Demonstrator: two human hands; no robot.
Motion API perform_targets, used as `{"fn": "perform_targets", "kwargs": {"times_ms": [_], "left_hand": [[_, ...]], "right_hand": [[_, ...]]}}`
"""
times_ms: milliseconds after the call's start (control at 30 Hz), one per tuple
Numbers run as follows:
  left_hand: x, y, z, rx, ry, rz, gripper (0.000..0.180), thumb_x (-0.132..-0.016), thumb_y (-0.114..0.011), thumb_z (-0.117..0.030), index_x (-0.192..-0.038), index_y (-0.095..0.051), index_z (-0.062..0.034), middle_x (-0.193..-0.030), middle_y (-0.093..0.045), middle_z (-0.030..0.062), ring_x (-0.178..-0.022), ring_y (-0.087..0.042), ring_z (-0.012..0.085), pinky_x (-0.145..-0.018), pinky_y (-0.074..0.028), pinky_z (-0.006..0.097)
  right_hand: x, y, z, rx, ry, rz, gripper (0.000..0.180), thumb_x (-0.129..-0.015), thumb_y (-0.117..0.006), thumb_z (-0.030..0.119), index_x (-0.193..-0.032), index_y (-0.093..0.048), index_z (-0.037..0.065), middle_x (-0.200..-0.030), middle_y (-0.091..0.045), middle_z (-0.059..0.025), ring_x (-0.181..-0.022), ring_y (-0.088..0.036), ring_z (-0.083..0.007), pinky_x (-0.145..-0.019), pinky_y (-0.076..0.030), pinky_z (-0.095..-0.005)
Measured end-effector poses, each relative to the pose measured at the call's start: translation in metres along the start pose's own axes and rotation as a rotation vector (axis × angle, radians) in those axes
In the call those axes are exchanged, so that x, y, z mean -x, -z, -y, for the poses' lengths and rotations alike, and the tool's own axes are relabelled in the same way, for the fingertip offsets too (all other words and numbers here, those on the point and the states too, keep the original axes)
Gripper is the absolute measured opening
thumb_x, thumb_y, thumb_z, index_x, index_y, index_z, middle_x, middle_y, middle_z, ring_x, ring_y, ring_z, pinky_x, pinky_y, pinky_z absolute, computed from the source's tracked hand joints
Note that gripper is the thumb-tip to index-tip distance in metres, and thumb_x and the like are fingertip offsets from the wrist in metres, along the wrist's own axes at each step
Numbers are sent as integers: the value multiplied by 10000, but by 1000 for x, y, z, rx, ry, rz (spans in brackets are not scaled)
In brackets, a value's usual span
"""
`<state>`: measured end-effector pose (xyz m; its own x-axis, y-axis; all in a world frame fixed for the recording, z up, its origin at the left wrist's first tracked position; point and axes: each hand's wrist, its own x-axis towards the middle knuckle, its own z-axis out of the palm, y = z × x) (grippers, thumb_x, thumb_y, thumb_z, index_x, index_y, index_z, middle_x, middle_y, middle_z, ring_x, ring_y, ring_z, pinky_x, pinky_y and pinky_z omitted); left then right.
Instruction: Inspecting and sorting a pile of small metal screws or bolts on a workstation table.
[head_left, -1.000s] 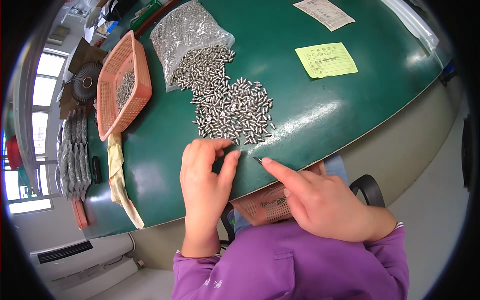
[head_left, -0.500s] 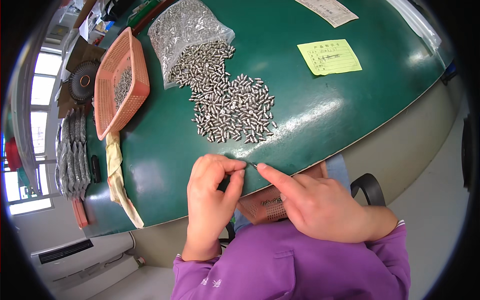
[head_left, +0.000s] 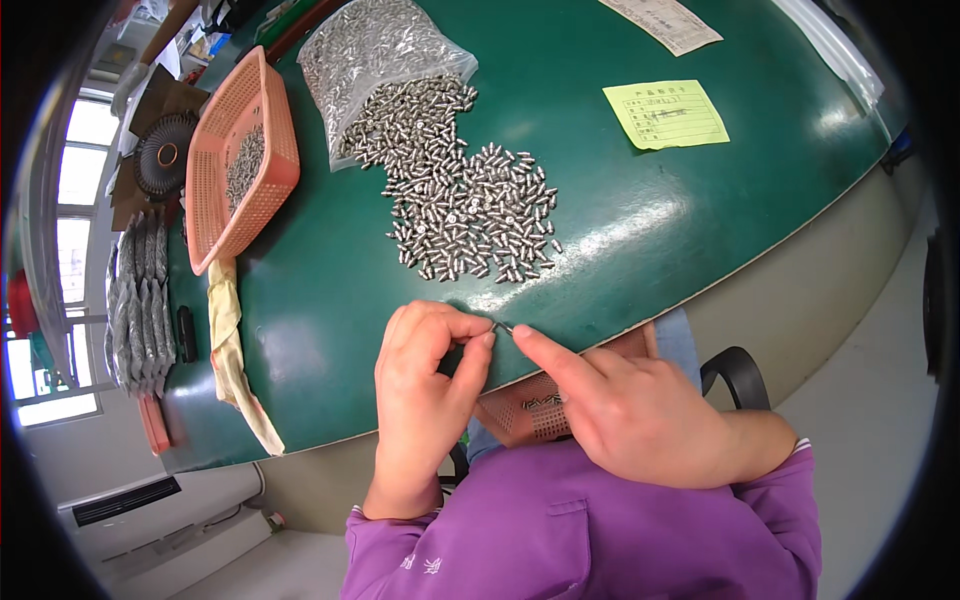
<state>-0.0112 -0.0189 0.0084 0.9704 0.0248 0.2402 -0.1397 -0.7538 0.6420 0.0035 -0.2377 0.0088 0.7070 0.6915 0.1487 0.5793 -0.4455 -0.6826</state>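
My left hand hovers at the near edge of the green table, thumb and index finger closed in a pinch; what lies between them is too small to make out. Facing it, my right hand points its index finger leftward, with the thumb hidden beneath. A thin dark piece sticks out from the right fingertip toward the left pinch. Beyond both hands is a spread of small silver metal fittings, pointed at one end. They spill from a clear plastic bag full of the same kind.
On my lap, partly under the table edge, a pink perforated basket holds some small pieces. An orange basket with more fittings stands at left, near a yellowish cloth strip, filled bags and a black fan. A yellow card lies at right.
The view has shifted slightly. My hands keep nearly the same pose, and a little more of the dark piece shows between the fingertips.
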Motion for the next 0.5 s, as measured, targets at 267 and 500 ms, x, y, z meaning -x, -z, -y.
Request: {"fn": "perform_targets", "kwargs": {"times_ms": [267, 500], "left_hand": [[-3, 2, -4, 19, 52, 13, 141, -765, -769, 25, -846, -675, -43, -845, -642, 73, -802, -604, 263, -711, -496, 370], [-2, 7, -6, 33, 15, 68, 135, -764, -774, 13, -856, -690, -40, -851, -653, 75, -828, -617, 270, -741, -503, 377]], "right_hand": [[-2, 4, 1, -25, 36, 12, 697, -862, -636, 79, -1521, -429, -15, -781, -590, -156, -558, -636, -288, -495, -533, -395], [-3, 10, 2, -37, -18, 76, 671, -887, -623, 83, -1518, -421, -19, -812, -620, -180, -629, -651, -312, -597, -547, -428]]}}
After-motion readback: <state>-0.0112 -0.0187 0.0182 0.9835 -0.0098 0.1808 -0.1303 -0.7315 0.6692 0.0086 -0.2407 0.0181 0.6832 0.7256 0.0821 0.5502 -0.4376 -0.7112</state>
